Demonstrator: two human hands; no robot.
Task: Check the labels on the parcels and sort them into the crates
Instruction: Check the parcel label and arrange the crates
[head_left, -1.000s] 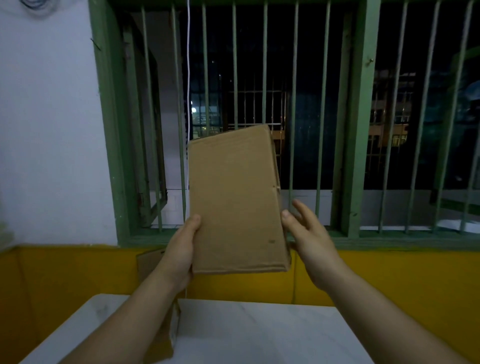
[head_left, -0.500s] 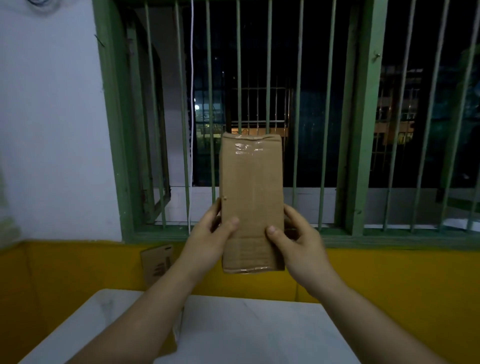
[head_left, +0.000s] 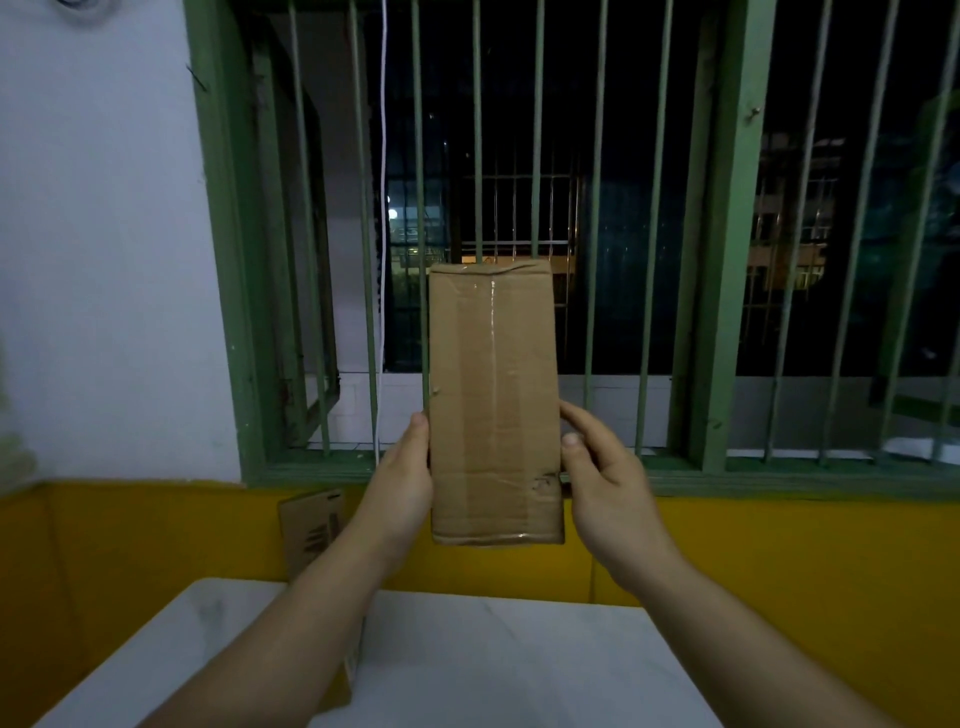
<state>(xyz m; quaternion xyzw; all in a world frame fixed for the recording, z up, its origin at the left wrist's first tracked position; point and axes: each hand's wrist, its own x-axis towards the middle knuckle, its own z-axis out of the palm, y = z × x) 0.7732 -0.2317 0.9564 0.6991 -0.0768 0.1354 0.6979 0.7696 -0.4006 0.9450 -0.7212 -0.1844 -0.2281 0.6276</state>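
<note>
A brown cardboard parcel (head_left: 493, 405) stands upright in the air in front of the barred window, a strip of clear tape running down the face turned to me. No label shows on that face. My left hand (head_left: 402, 483) grips its lower left edge, thumb on the front. My right hand (head_left: 605, 478) grips the lower right edge, thumb at the side and fingers behind. A second cardboard parcel (head_left: 311, 530) with dark print stands on the table behind my left forearm, mostly hidden. No crates are in view.
A white marble-look table (head_left: 519, 665) lies below my arms. Behind it runs a yellow wall band (head_left: 779, 561) under a green window frame with vertical bars (head_left: 717, 260). A white wall (head_left: 104, 260) is at the left.
The parcel has been turned in my hands from its broad plain face to a narrower taped face. Both hands have shifted their hold to its lower edges, and it now sits squarer to me.
</note>
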